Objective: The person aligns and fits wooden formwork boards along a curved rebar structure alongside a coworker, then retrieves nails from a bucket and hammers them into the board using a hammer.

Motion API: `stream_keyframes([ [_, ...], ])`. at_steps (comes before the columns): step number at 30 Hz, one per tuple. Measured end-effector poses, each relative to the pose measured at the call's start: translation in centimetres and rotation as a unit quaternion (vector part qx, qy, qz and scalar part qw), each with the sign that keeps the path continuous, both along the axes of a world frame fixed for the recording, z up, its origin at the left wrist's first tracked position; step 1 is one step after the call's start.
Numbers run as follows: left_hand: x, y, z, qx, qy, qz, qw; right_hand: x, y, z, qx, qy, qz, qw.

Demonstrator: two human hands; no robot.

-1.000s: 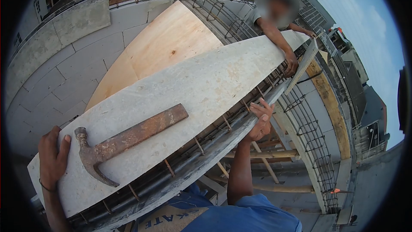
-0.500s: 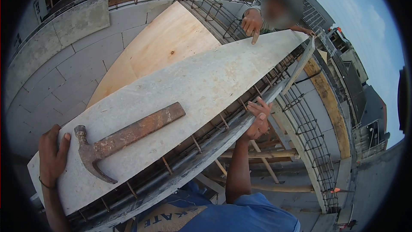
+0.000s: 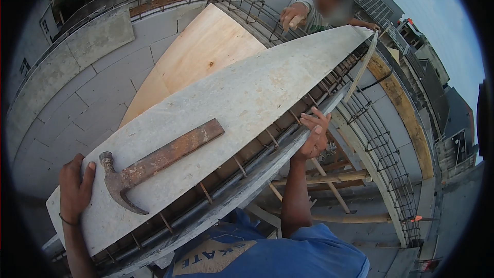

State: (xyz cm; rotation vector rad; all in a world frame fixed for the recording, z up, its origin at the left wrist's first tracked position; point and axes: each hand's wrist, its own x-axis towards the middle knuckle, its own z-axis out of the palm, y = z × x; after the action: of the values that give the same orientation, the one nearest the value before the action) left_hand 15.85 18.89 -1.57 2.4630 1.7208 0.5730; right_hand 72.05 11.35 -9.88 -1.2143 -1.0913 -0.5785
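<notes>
A long grey board [image 3: 242,90] lies flat in front of me. My left hand [image 3: 76,186] grips its near left edge, with the thumb on top and the fingertips partly hidden. On the board rests a rusty claw hammer [image 3: 164,157], close to my left hand and touched by neither hand. My right hand [image 3: 315,135] is wrapped around the upper edge of a second grey board [image 3: 247,175], which stands along the near side. Its fingers reach into the gap, where rebar ties [image 3: 239,166] cross between the two boards.
At the far end a co-worker's hand [image 3: 294,16] hovers over the board; the other hand [image 3: 366,24] touches its tip. A plywood sheet [image 3: 195,56] leans behind. Rebar cages [image 3: 383,159] run right and back, with a block wall [image 3: 98,98] at left and bamboo poles [image 3: 329,177] below.
The co-worker's pointing hand has lifted off the board and moved back left. My view has shifted slightly; both my hands keep their places on the boards, and the hammer lies as before.
</notes>
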Motion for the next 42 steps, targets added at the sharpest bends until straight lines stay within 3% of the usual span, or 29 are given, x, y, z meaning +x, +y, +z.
stream_keyframes([
  [4, 0.4, 0.1, 0.5, -0.004, 0.005, -0.009, 1.000, 0.0, -0.1, 0.3, 0.010, 0.006, 0.002, 1.000],
  [7, 0.4, 0.1, 0.7, -0.031, 0.004, 0.002, 1.000, 0.0, -1.9, 1.8, -0.102, 0.022, 0.026, 0.994],
  [10, 0.3, 0.2, 0.6, -0.016, 0.000, -0.005, 1.000, -3.4, -3.1, 7.6, -0.122, 0.011, 0.090, 0.988],
  [11, 0.4, 0.2, 0.8, -0.022, -0.001, -0.006, 1.000, -4.9, -3.3, 9.8, -0.158, -0.074, 0.127, 0.976],
  [12, 0.5, 0.1, 0.8, -0.029, -0.002, -0.007, 1.000, -6.8, -3.2, 11.9, -0.193, -0.158, 0.162, 0.955],
  [14, 0.2, 0.2, 0.6, -0.028, 0.000, -0.009, 1.000, -11.1, -2.5, 14.4, -0.262, -0.215, 0.310, 0.888],
  [16, 0.1, 0.3, 0.7, -0.021, -0.002, -0.006, 1.000, -14.4, -1.2, 14.0, -0.289, -0.285, 0.376, 0.833],
  [17, 0.1, 0.3, 0.7, -0.025, 0.002, -0.004, 1.000, -15.5, -0.8, 13.7, -0.281, -0.289, 0.375, 0.835],
  [19, 0.1, 0.2, 0.6, -0.010, 0.005, -0.002, 1.000, -17.0, -0.2, 12.9, -0.334, -0.376, 0.389, 0.772],
  [29, 0.4, -0.1, 1.3, -0.010, 0.021, 0.012, 1.000, -19.0, 0.4, 11.9, -0.319, -0.439, 0.365, 0.757],
  [35, 0.4, -0.1, 1.0, -0.009, 0.014, 0.003, 1.000, -20.0, 0.7, 10.8, -0.301, -0.383, 0.388, 0.783],
  [37, 0.5, -0.1, 1.1, -0.005, 0.005, 0.007, 1.000, -20.3, 1.2, 9.8, -0.271, -0.395, 0.342, 0.809],
  [42, 0.4, -0.1, 0.8, -0.002, 0.000, 0.004, 1.000, -20.5, 1.6, 9.1, -0.289, -0.394, 0.328, 0.809],
])
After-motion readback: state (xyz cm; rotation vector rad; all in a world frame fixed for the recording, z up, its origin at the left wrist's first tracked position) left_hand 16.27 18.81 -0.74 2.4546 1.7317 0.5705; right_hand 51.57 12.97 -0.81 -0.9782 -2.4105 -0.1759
